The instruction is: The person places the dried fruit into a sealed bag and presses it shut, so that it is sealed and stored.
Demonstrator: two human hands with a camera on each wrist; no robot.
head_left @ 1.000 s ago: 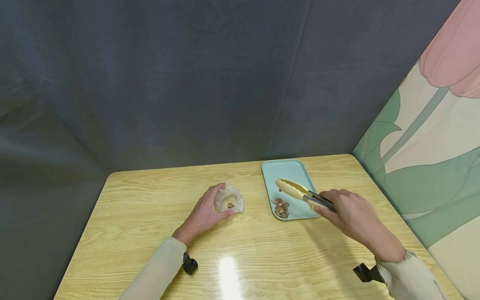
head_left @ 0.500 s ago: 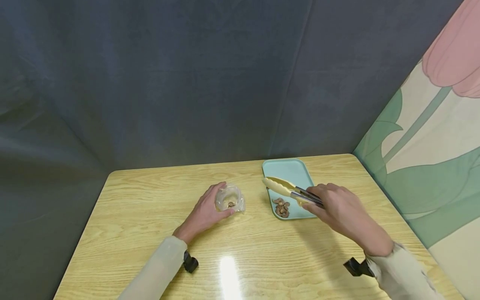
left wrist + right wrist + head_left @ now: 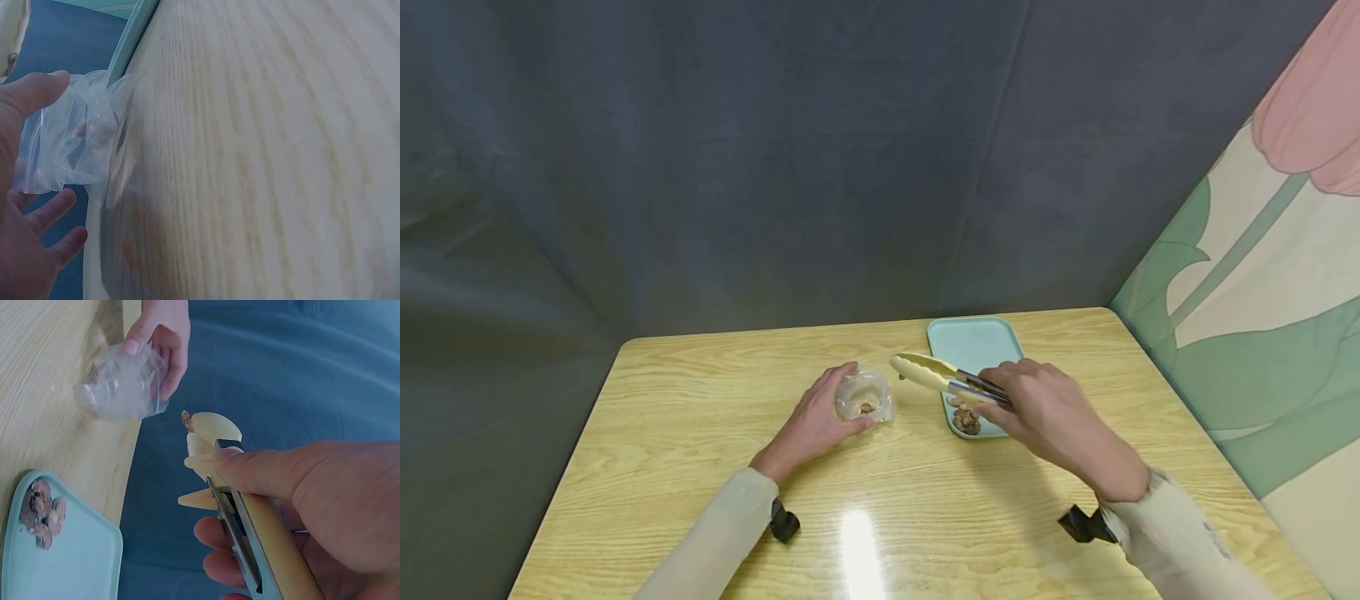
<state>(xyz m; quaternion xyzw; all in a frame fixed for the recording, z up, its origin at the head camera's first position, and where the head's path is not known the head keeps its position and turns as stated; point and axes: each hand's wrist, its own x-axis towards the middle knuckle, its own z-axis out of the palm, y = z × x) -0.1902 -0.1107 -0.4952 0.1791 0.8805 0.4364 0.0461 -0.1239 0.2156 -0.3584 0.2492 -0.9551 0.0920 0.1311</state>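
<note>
Brown nut (image 3: 187, 421) hung at the tips of tongs (image 3: 925, 377) gripped in the curled fingers of the right hand (image 3: 1060, 427), near the clear bag (image 3: 122, 387) pinched by the left hand (image 3: 812, 422), and could have dropped if the squeeze slackened.

The left hand (image 3: 814, 417) extends forward, thumb and fingers curved in a hold; the right hand (image 3: 1047, 412) is raised, back upward, thumb opposing curled fingers; both forearms (image 3: 717, 529) angle inward.
</note>
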